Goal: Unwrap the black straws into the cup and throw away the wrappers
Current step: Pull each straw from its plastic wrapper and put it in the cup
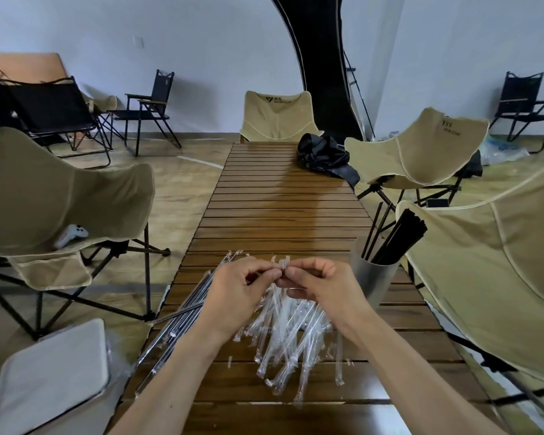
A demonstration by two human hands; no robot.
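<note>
Both hands meet above the middle of the wooden worktop (283,196). The left hand (236,296) and the right hand (321,287) have their fingers curled in, and each one pinches the top end of one clear wrapper (282,267) between thumb and finger. The two hands are almost touching at the fingertips. I cannot tell if there is a straw inside this wrapper.

Under the hands lies a messy pile of clear empty wrappers (289,340). They are spread on the worktop and cross over each other.

To the left of that pile, partly under the left arm, lies a bunch of wrapped black straws (176,321). They lie slanted near the left edge of the worktop, and some ends stick out past it.

The cup (372,281) stands on the right side of the worktop, just beside the right hand. It is grey and round. Many bare black straws (396,237) stand in it and lean to the right.

Far down the worktop sits a crumpled black bag (324,155).

Tan folding chairs (60,196) stand around the worktop on both sides and at the far end. A small white controller (71,235) rests on the seat of the left chair. Black folding chairs (148,111) stand by the wall.
</note>
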